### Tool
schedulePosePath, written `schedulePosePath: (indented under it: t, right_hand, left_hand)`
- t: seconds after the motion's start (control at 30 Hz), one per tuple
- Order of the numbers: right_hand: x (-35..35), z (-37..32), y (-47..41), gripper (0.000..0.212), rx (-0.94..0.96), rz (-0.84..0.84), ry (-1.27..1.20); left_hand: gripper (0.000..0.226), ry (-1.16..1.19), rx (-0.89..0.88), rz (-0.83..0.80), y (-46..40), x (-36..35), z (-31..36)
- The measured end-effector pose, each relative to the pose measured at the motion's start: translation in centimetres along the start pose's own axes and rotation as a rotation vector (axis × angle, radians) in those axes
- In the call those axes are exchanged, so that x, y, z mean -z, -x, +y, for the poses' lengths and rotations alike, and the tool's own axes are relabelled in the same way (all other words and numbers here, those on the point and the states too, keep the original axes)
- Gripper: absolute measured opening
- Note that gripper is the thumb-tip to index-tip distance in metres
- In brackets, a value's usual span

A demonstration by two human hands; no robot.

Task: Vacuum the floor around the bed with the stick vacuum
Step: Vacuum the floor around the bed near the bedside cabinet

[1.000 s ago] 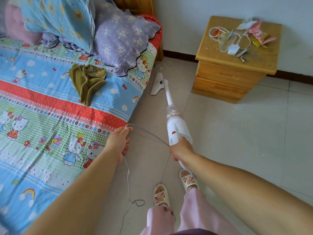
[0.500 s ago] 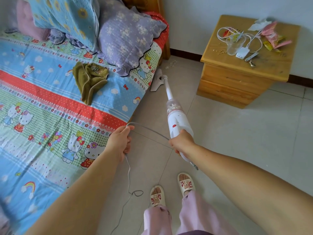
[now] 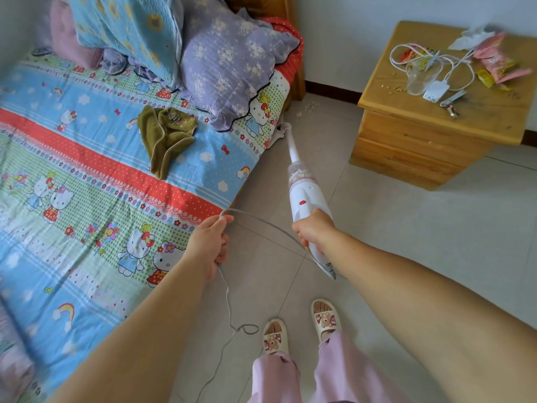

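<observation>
Nearest the camera, two feet in white slippers point(image 3: 274, 337) are standing on the tiled floor point(image 3: 421, 228), with pale pink trouser legs above them. A thin grey cord point(image 3: 228, 303) is trailing over the tiles just left of the feet, curling into a small loop there.

The left hand point(image 3: 207, 245) is curling round that cord beside the bed's edge, gripping it; from the fist the cord is arching over to the rear end of the stick vacuum point(image 3: 305, 196). The right hand point(image 3: 315, 229) is wrapping its fingers round the vacuum's white handle and holding it at a slant, tail end pointing back toward the feet.

The vacuum's body, white with a red button and a clear dust cup holding pale bits, is reaching forward along the side of the bed point(image 3: 101, 184). Its tube is running down to the floor head point(image 3: 277, 133), which is sitting at the bed's far corner, partly hidden under the overhanging sheet.

On the bed, an olive-green cloth point(image 3: 165, 135) is lying on the cartoon-print sheet, with pillows point(image 3: 229, 71) piled behind it.

Just past the floor head, small pale crumbs point(image 3: 306, 107) are lying scattered on the tiles near the wall. To the right, a wooden bedside table point(image 3: 421, 132) is carrying a white cable, a clear cup and some wrappers.
</observation>
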State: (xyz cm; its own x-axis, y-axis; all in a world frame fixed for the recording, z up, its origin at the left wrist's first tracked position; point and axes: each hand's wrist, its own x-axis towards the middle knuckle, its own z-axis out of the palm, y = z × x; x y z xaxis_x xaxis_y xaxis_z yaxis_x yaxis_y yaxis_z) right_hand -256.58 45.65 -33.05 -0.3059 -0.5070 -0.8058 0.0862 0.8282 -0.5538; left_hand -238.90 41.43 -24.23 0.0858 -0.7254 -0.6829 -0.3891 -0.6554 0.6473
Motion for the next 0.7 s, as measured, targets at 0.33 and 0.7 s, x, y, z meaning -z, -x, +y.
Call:
schedulePosePath:
  t: [0.33,0.7]
  right_hand:
    - [-1.0,4.5,2.0,0.054,-0.092,-0.019,-0.114]
    - [-2.5,0.2,1.2,0.013,-0.117,-0.07,-0.462]
  left_hand:
    - [0.025,0.008,-0.009,-0.018,-0.3,-0.7,0.3]
    - [0.024,0.074,0.008,0.02,-0.2,1.4,-0.4]
